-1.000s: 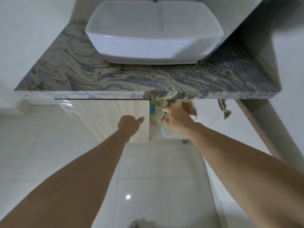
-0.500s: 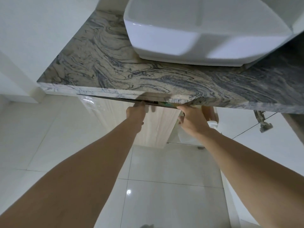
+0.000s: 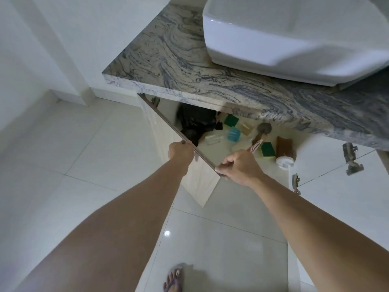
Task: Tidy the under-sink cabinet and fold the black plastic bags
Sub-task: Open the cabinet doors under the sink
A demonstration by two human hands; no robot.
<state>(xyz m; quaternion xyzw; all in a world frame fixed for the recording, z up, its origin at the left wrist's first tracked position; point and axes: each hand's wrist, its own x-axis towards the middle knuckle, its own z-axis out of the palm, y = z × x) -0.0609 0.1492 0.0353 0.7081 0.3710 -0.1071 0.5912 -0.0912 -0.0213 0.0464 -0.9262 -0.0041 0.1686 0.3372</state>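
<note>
hands grip the top edge of the cabinet door (image 3: 185, 165), left hand (image 3: 180, 151) and right hand (image 3: 240, 167) curled round it, likely swinging it wide for access. behind the door, crumpled black plastic bags (image 3: 194, 123) lie inside the cabinet beside sponges and bottles.

Countertop (image 3: 189, 66) grey-blue swirled marble; basin (image 3: 294, 39) white; bags (image 3: 195, 123) black; sponges (image 3: 231, 120) green; door (image 3: 202, 182) pale wood-grain.

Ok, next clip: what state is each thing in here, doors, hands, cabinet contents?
Left pale wooden cabinet door: swung partly open, both hands on its top edge.
Right white cabinet door: open wide.
Left hand: grips the door edge.
Right hand: pinches the door's corner.
Black plastic bags: crumpled, unfolded, inside the cabinet.
White-capped brown bottle: lying down.
</note>
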